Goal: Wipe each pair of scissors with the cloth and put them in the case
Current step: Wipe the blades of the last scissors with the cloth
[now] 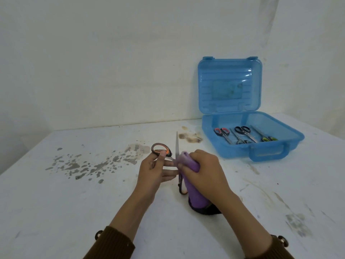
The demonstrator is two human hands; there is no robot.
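Observation:
My left hand (155,171) holds a pair of scissors with black and orange handles (160,148) spread wide, thumb over the upper handle ring. One blade (177,144) points up and away; the other handle ring hangs below, beside the cloth. My right hand (203,171) grips a purple cloth (192,180) pressed against the scissors near the pivot. The cloth trails down to the table. The blue plastic case (261,152) stands open at the right with several pairs of scissors (242,134) lying inside.
The case lid (229,85) stands upright against the white wall. The white table (74,212) carries grey stains at the left and brown marks near the case. Brown sleeves cover both wrists.

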